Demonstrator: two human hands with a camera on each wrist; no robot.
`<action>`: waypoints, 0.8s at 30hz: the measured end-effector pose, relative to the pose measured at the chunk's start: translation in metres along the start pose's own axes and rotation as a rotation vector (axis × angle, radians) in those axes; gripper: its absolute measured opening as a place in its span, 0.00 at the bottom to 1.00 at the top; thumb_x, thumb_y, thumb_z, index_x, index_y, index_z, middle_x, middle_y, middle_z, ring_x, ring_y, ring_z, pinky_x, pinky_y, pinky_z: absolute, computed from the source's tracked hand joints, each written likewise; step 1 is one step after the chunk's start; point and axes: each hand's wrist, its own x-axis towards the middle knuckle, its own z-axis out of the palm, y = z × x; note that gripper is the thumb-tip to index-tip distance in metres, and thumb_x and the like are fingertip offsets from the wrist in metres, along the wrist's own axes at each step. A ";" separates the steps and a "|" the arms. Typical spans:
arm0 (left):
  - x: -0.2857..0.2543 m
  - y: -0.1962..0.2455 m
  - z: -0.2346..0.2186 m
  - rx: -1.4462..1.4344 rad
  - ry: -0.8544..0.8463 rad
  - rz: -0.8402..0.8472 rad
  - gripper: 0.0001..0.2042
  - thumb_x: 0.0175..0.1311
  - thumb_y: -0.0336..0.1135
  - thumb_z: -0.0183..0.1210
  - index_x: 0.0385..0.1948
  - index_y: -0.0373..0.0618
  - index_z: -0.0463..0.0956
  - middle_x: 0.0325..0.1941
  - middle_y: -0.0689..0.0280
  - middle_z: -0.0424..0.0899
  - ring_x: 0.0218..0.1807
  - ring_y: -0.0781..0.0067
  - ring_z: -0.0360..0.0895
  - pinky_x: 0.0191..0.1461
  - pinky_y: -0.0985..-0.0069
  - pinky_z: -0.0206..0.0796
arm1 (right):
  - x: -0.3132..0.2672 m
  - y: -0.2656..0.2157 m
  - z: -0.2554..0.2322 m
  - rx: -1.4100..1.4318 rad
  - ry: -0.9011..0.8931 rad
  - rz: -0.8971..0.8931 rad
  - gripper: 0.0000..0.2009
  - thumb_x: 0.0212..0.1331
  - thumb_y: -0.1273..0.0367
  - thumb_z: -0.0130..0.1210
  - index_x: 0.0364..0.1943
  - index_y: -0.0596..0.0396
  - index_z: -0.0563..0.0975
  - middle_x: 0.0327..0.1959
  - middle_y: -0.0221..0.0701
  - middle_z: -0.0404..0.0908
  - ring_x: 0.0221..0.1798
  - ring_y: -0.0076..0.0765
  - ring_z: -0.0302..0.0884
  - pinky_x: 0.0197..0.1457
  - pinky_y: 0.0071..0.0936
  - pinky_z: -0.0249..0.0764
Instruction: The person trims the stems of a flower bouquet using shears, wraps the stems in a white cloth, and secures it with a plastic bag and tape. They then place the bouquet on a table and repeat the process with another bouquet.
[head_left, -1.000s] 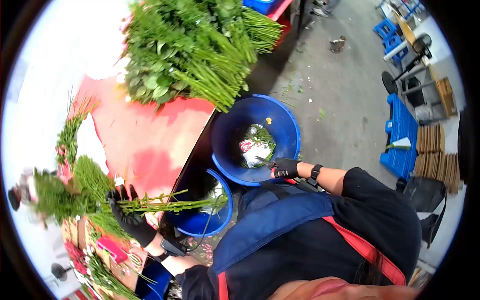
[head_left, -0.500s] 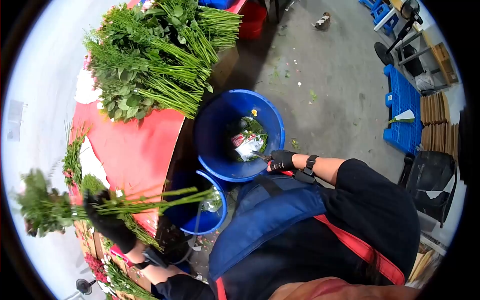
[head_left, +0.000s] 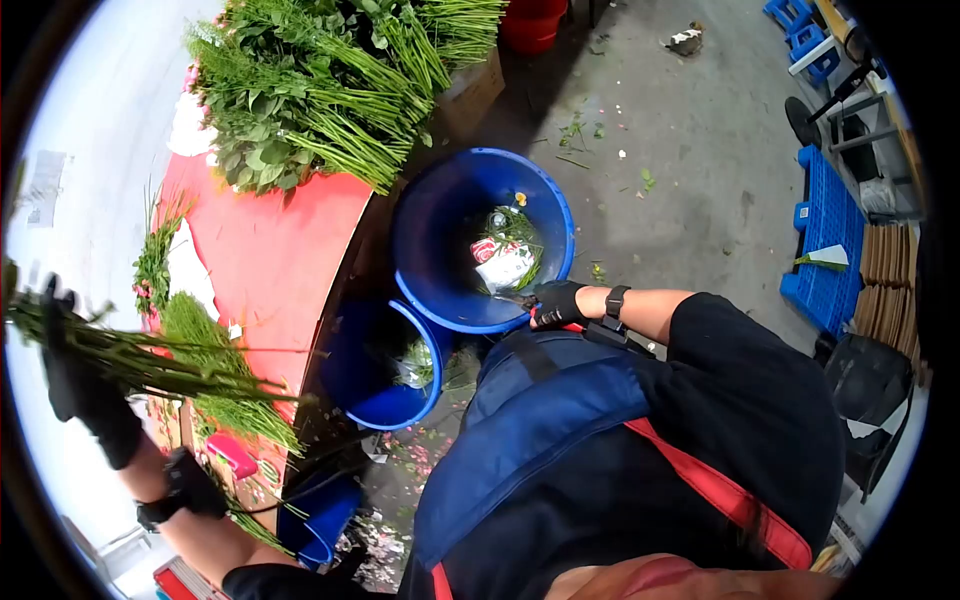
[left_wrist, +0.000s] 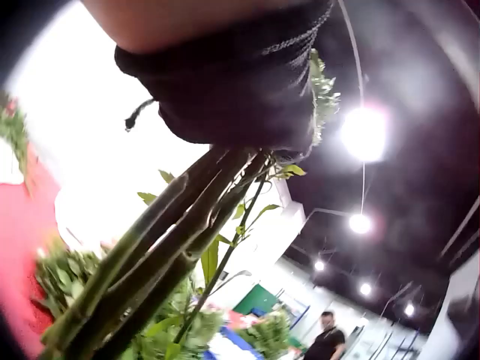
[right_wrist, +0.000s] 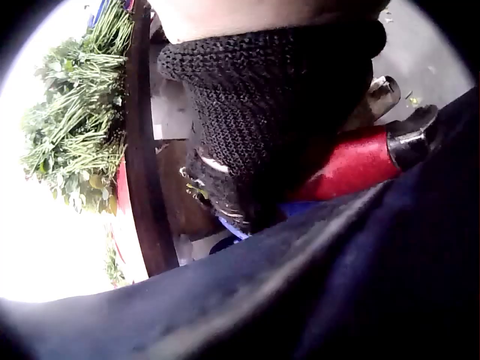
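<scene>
- Stems (head_left: 185,372), a loose bundle, are lying across the gloved left hand (head_left: 85,385) at the far left of the head view, outboard of the red-topped table (head_left: 270,240)
- Left hand is gripping the bundle; in the left wrist view thick stems are emerging from beneath the glove, while the fingertips are hiding from that camera
- Long axis is running crosswise in the head view: upper parts are reaching the left edge and largely leaving sight, bare ends are pointing right and slightly down, towards the smaller blue bin (head_left: 395,408)
- Bare ends are overlapping a feathery green bunch (head_left: 230,410) in the head view; whether the two are touching, one cannot tell
- Right hand (head_left: 558,303) is holding red-handled shears (right_wrist: 349,165), their blades pointing left over the opening of the larger blue bin (head_left: 440,225)
- Governing relation, as judged: the left hand is being the nearer one, the stems are lying within its grasp, and the right hand is standing well apart, with the table edge and smaller bin lying between shears and bare ends
</scene>
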 end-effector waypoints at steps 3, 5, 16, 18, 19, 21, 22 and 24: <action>0.024 0.047 -0.007 0.475 -0.028 0.643 0.27 0.68 0.37 0.49 0.64 0.35 0.54 0.52 0.54 0.76 0.51 0.60 0.75 0.50 0.64 0.72 | -0.002 -0.007 0.004 -0.022 -0.046 0.020 0.30 0.45 0.48 0.60 0.42 0.64 0.77 0.42 0.51 0.80 0.47 0.54 0.78 0.49 0.41 0.72; 0.019 0.061 0.004 0.666 0.045 0.837 0.25 0.67 0.36 0.50 0.63 0.36 0.57 0.51 0.55 0.76 0.50 0.60 0.76 0.49 0.65 0.73 | -0.007 -0.026 -0.002 -0.026 -0.086 0.076 0.30 0.45 0.48 0.60 0.42 0.63 0.77 0.42 0.50 0.80 0.47 0.53 0.78 0.50 0.40 0.72; -0.161 -0.076 0.097 -0.232 0.325 -0.250 0.15 0.64 0.32 0.55 0.52 0.45 0.71 0.43 0.63 0.80 0.43 0.63 0.79 0.42 0.67 0.76 | 0.007 -0.025 -0.012 0.195 0.109 -0.296 0.22 0.48 0.56 0.63 0.37 0.61 0.73 0.29 0.35 0.76 0.32 0.33 0.72 0.37 0.32 0.69; -0.196 -0.083 0.126 -0.584 0.306 -0.427 0.13 0.63 0.31 0.55 0.50 0.46 0.74 0.42 0.64 0.80 0.41 0.63 0.80 0.41 0.67 0.77 | -0.002 -0.052 -0.026 0.231 0.124 -0.368 0.24 0.49 0.56 0.62 0.43 0.60 0.72 0.32 0.35 0.75 0.35 0.33 0.72 0.41 0.30 0.69; -0.202 -0.064 0.142 -1.141 0.407 -0.618 0.13 0.63 0.32 0.56 0.49 0.46 0.74 0.45 0.62 0.79 0.45 0.59 0.79 0.45 0.62 0.78 | -0.002 -0.068 -0.029 0.286 0.115 -0.393 0.24 0.49 0.57 0.62 0.45 0.60 0.72 0.33 0.34 0.75 0.36 0.32 0.72 0.42 0.30 0.68; -0.223 -0.083 0.152 -1.243 0.397 -0.717 0.13 0.64 0.31 0.55 0.50 0.46 0.72 0.50 0.57 0.77 0.50 0.51 0.77 0.50 0.52 0.76 | -0.003 -0.093 -0.040 0.380 -0.009 -0.307 0.26 0.49 0.57 0.61 0.50 0.58 0.71 0.33 0.31 0.72 0.38 0.29 0.69 0.45 0.27 0.66; -0.232 -0.099 0.156 -1.493 0.426 -0.838 0.14 0.65 0.31 0.54 0.52 0.46 0.72 0.52 0.53 0.77 0.52 0.48 0.76 0.52 0.50 0.74 | 0.004 -0.099 -0.039 0.399 -0.010 -0.326 0.25 0.49 0.57 0.61 0.49 0.58 0.71 0.32 0.29 0.71 0.38 0.27 0.67 0.44 0.26 0.66; -0.253 -0.121 0.164 -1.669 0.502 -0.920 0.14 0.65 0.30 0.52 0.53 0.45 0.70 0.54 0.48 0.75 0.55 0.45 0.75 0.54 0.46 0.73 | 0.018 -0.116 -0.030 0.556 0.003 -0.395 0.24 0.49 0.56 0.61 0.45 0.57 0.71 0.31 0.25 0.68 0.35 0.24 0.65 0.41 0.24 0.64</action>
